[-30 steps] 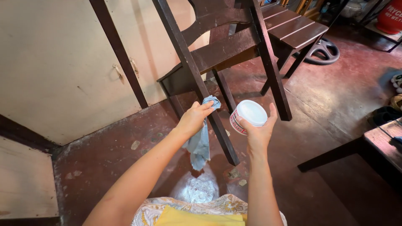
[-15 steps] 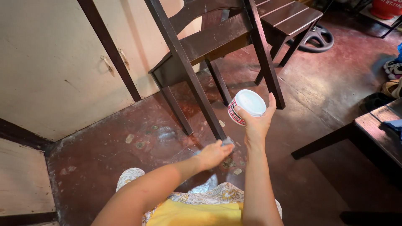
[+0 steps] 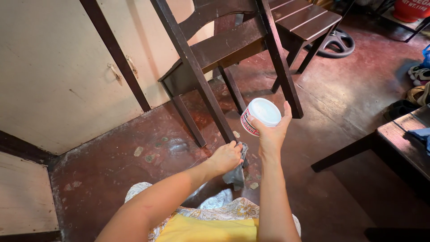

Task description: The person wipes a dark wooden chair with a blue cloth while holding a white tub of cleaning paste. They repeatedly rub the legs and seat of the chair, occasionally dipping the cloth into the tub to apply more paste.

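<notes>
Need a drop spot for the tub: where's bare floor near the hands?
Bare floor lies right of the right hand holding the white tub, between chair leg and dark bench. More lies left, toward the cabinet. Crowded: left hand, grey cloth, chair legs.

We see dark wooden chair [image 3: 233,45], stained, faint sheen. Grey cloth rag [image 3: 236,172] soft, matt, crumpled in our left hand [image 3: 225,157]. White tub [image 3: 260,116] in our right hand [image 3: 271,134]: smooth plastic, slightly glossy lid. Red floor [image 3: 340,112] polished but worn, chipped patches. Cream cabinet door [image 3: 58,67] painted, matt, scuffed.
</notes>
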